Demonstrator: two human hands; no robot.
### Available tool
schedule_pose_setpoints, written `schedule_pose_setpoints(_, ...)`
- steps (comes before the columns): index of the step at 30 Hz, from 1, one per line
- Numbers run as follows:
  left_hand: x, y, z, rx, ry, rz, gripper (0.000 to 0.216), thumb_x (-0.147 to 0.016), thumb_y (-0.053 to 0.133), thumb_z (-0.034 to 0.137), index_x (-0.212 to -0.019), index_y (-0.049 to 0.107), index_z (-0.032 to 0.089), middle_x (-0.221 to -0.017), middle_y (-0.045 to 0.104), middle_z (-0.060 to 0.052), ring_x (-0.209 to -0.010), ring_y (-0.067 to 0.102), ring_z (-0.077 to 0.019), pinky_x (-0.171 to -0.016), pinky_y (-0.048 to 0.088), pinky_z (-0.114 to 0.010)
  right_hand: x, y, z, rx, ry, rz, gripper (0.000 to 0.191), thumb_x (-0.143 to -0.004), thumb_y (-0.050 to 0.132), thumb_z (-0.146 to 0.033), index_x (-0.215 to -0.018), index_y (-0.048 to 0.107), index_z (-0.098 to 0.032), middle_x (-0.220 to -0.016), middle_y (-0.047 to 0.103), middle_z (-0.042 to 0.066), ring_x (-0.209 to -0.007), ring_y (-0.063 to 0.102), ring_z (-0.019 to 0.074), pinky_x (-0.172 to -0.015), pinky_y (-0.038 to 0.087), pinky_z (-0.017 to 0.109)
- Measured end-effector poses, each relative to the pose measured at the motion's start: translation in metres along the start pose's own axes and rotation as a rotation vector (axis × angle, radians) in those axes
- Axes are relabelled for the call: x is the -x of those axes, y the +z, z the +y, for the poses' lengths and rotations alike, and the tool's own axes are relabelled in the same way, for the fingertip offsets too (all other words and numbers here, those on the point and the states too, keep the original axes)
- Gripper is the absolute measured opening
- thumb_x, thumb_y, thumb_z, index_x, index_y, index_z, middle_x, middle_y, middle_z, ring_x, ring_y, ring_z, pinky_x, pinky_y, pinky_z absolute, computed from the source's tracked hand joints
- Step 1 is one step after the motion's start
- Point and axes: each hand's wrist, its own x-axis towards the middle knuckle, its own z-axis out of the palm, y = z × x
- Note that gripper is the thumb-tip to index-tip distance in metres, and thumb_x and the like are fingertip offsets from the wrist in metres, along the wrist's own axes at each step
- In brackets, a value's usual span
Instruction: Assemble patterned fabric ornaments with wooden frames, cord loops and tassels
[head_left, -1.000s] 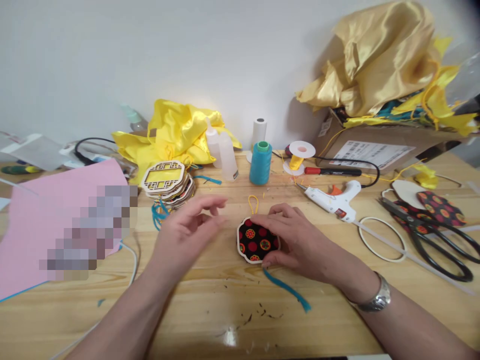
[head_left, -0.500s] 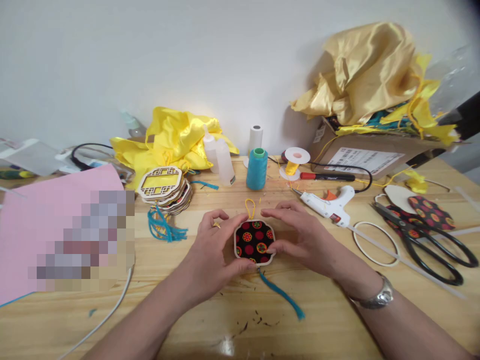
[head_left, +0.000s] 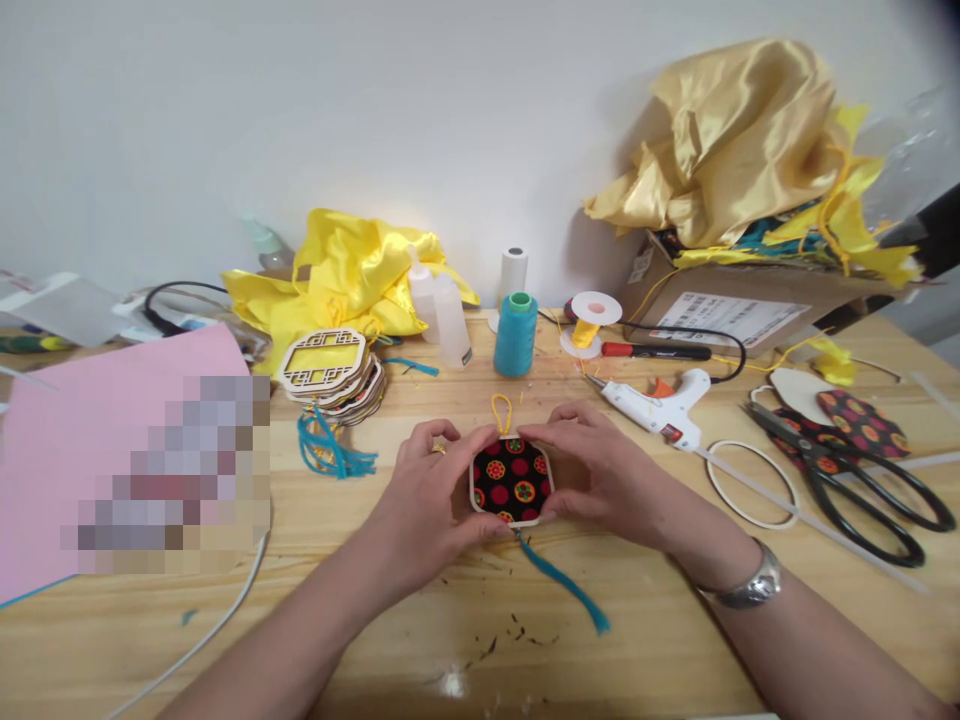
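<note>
Between my hands is a flat wooden-rimmed ornament (head_left: 511,482) faced with black fabric printed in red, orange and green flowers. A yellow cord loop (head_left: 502,412) rises from its top edge, and a teal tassel (head_left: 564,584) trails from its bottom onto the table. My left hand (head_left: 435,485) grips the left side, thumb at the lower rim and fingers along the upper left. On the right side, my right hand (head_left: 600,470) pinches the rim, thumb at the lower right corner and fingertips on the top edge.
A stack of wooden lattice ornaments (head_left: 326,365) stands left, before yellow satin (head_left: 352,270). Behind are squeeze bottles (head_left: 451,325) and a teal thread cone (head_left: 514,340). Rightward lie a glue gun (head_left: 652,405), a marker (head_left: 656,351), a wooden ring (head_left: 752,485), scissors (head_left: 847,480) and a cardboard box (head_left: 750,310).
My right hand has closed in: its fingertips now rest on the ornament's top edge, and its thumb has slid from the fabric face to the lower right rim. My left hand keeps its hold.
</note>
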Motion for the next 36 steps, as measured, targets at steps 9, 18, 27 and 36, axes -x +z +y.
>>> schedule_pose_setpoints(9,-0.0010,0.0004,-0.0011,-0.031,-0.008,-0.006,0.073,-0.068,0.073,0.044,-0.131,0.043,0.023,-0.117,0.053,-0.011,-0.114,0.037,-0.0290,-0.097,0.037,-0.047,-0.0013,0.0001,-0.0026,0.054,0.019,-0.051,0.054,-0.077,0.069,-0.036,-0.127,0.050,-0.028,-0.107,0.063,0.004,-0.105,0.045,0.0223,-0.090,0.038,0.037)
schedule_pose_setpoints(18,0.0001,0.0012,-0.0002,0.039,-0.022,-0.037,0.073,-0.072,0.071,0.038,-0.134,0.039,0.019,-0.124,0.056,-0.010,-0.115,0.034,-0.0291,-0.100,0.033,-0.048,0.0015,-0.0013,-0.0025,0.030,0.017,-0.037,0.056,-0.077,0.069,-0.036,-0.128,0.047,-0.027,-0.115,0.059,0.005,-0.108,0.043,0.0234,-0.092,0.039,0.038)
schedule_pose_setpoints(27,0.0021,0.0005,-0.0011,0.028,0.050,-0.011,0.074,-0.074,0.069,0.042,-0.136,0.036,0.019,-0.138,0.047,-0.010,-0.121,0.031,-0.0291,-0.104,0.029,-0.047,0.0025,-0.0028,-0.0013,-0.038,-0.009,0.003,0.066,-0.073,0.072,-0.039,-0.131,0.044,-0.025,-0.122,0.055,0.007,-0.115,0.041,0.0235,-0.099,0.037,0.039)
schedule_pose_setpoints(36,0.0052,0.0033,-0.0015,0.035,-0.015,-0.018,0.099,-0.061,0.074,0.055,-0.140,0.028,0.020,-0.142,0.040,-0.011,-0.124,0.028,-0.0322,-0.105,0.026,-0.049,0.0060,-0.0049,0.0016,0.012,0.072,0.000,0.067,-0.075,0.069,-0.045,-0.133,0.045,-0.020,-0.117,0.052,0.011,-0.110,0.046,0.0233,-0.096,0.041,0.039)
